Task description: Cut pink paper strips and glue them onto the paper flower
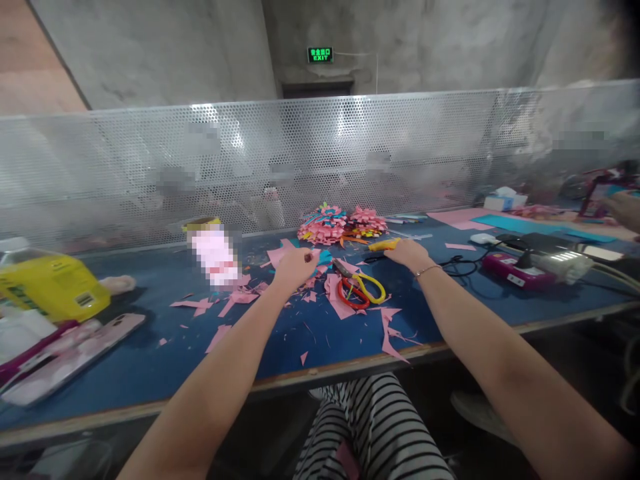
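My left hand [297, 268] is closed on a small bundle of pink and blue paper [324, 257] above the blue table [280, 347]. To the right, my right hand [407, 255] is closed around a yellow-handled tool [384, 245], whose far end is hard to make out. Scissors with red and yellow handles [370, 288] lie between my hands on pink paper [336, 293]. Behind them sit a pink and blue paper pompom [323, 225] and a pink and yellow one [366, 223]. Pink scraps [240, 297] are scattered around.
At the left stand a yellow-labelled bottle [55, 283] and a pink phone [75, 360]. A magenta power strip [517, 270] with cables is at the right, near pink and blue sheets [530, 227]. Another person's hand [625, 208] shows at the right edge. A perforated screen [425, 160] stands behind.
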Action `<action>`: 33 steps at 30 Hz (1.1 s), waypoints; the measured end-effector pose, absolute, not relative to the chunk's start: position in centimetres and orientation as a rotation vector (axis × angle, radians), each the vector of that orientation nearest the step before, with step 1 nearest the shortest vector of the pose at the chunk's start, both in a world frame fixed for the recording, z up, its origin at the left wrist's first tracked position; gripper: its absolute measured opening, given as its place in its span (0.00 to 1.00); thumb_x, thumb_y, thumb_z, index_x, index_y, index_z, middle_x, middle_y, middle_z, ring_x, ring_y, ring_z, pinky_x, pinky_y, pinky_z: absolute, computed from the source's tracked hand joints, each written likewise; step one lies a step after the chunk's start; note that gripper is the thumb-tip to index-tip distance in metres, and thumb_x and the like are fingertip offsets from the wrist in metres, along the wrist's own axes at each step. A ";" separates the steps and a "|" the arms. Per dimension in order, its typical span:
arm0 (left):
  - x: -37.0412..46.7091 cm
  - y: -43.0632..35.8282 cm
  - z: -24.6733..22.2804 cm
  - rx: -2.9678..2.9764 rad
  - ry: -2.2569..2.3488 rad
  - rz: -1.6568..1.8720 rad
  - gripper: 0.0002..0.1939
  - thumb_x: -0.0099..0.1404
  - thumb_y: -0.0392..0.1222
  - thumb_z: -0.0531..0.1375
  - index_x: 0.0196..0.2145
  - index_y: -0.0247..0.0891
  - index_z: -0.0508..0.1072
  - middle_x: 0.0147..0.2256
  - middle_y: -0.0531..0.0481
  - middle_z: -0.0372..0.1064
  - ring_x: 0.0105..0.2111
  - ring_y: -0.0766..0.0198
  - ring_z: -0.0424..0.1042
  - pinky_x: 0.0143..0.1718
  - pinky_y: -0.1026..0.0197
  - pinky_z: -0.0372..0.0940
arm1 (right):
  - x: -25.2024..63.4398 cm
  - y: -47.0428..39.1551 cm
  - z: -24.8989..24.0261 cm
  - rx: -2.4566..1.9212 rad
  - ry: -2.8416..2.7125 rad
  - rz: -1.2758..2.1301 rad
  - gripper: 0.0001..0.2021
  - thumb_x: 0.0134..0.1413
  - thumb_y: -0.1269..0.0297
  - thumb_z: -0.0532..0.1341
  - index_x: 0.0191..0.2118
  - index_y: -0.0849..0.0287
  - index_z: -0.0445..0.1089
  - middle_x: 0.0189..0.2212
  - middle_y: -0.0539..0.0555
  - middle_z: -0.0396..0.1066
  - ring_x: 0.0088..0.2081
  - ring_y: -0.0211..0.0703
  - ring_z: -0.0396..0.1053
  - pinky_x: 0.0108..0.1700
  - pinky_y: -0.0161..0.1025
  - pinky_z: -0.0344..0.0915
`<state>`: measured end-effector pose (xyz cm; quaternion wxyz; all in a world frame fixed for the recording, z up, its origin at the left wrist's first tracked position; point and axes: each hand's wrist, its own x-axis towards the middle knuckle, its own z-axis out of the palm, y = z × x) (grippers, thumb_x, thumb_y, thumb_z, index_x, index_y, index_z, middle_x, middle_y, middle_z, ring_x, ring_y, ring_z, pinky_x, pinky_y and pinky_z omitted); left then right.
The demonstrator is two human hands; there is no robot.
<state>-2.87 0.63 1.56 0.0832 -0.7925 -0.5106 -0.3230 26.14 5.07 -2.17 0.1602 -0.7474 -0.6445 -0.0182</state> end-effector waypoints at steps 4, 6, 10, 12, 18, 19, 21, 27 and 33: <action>-3.6 0.9 2.0 -2.422 -1.741 -1.118 0.14 0.55 0.43 0.52 0.15 0.37 0.65 0.16 0.49 0.64 0.20 0.64 0.63 0.22 0.61 0.54 | 24.8 3.8 -0.3 -2.039 -1.695 -0.076 0.23 0.44 0.54 0.53 0.46 0.61 0.63 0.38 0.62 0.69 0.40 0.53 0.68 0.36 0.42 0.63; -3.7 1.0 2.1 -2.449 -1.789 -1.176 0.14 0.55 0.43 0.51 0.16 0.37 0.66 0.16 0.49 0.65 0.20 0.64 0.64 0.23 0.61 0.55 | 23.6 3.2 0.5 -1.908 -1.724 -0.134 0.25 0.43 0.53 0.54 0.48 0.63 0.60 0.39 0.62 0.69 0.40 0.53 0.67 0.36 0.41 0.62; -4.0 1.4 1.8 -2.394 -1.822 -1.214 0.12 0.54 0.41 0.51 0.16 0.36 0.66 0.17 0.50 0.64 0.21 0.64 0.63 0.24 0.62 0.54 | 20.6 1.8 1.2 -1.623 -1.885 -0.302 0.23 0.45 0.55 0.54 0.47 0.63 0.57 0.40 0.62 0.67 0.38 0.51 0.67 0.35 0.40 0.61; -4.1 1.8 1.5 -2.325 -1.879 -1.228 0.11 0.53 0.40 0.52 0.18 0.36 0.67 0.18 0.51 0.64 0.23 0.65 0.64 0.24 0.63 0.54 | 19.3 1.2 1.0 -1.569 -1.929 -0.372 0.21 0.47 0.56 0.53 0.45 0.63 0.57 0.39 0.61 0.67 0.37 0.50 0.67 0.33 0.39 0.60; -4.5 2.3 1.2 -2.250 -2.019 -1.224 0.10 0.53 0.41 0.51 0.23 0.35 0.69 0.22 0.51 0.66 0.26 0.63 0.65 0.27 0.64 0.55 | 17.3 0.7 0.3 -1.475 -2.079 -0.448 0.20 0.49 0.58 0.52 0.46 0.64 0.56 0.40 0.61 0.66 0.40 0.48 0.66 0.34 0.37 0.59; -4.5 2.3 1.2 -2.244 -2.031 -1.234 0.09 0.53 0.41 0.52 0.24 0.35 0.70 0.23 0.50 0.67 0.27 0.63 0.66 0.27 0.64 0.56 | 17.2 0.7 0.2 -1.463 -2.099 -0.455 0.19 0.50 0.58 0.52 0.46 0.64 0.55 0.41 0.61 0.66 0.41 0.47 0.65 0.35 0.37 0.59; -4.5 2.2 1.3 -2.230 -2.059 -1.264 0.09 0.53 0.40 0.52 0.26 0.36 0.71 0.26 0.49 0.69 0.29 0.62 0.67 0.30 0.64 0.57 | 17.1 0.6 0.2 -1.443 -2.138 -0.471 0.18 0.51 0.59 0.51 0.46 0.64 0.55 0.42 0.61 0.65 0.41 0.47 0.65 0.35 0.36 0.59; -4.2 2.2 1.4 -2.236 -2.088 -1.318 0.11 0.52 0.38 0.52 0.31 0.35 0.72 0.31 0.46 0.71 0.34 0.60 0.69 0.36 0.62 0.60 | 16.8 0.1 0.4 -1.431 -2.191 -0.479 0.17 0.53 0.60 0.49 0.46 0.64 0.55 0.41 0.60 0.65 0.39 0.46 0.66 0.32 0.36 0.58; -4.3 2.1 1.5 -2.245 -2.072 -1.306 0.11 0.53 0.38 0.53 0.33 0.34 0.72 0.35 0.43 0.72 0.37 0.58 0.69 0.39 0.59 0.61 | 16.8 0.2 0.5 -1.494 -2.208 -0.465 0.14 0.55 0.63 0.47 0.45 0.64 0.55 0.42 0.61 0.64 0.40 0.46 0.65 0.34 0.36 0.57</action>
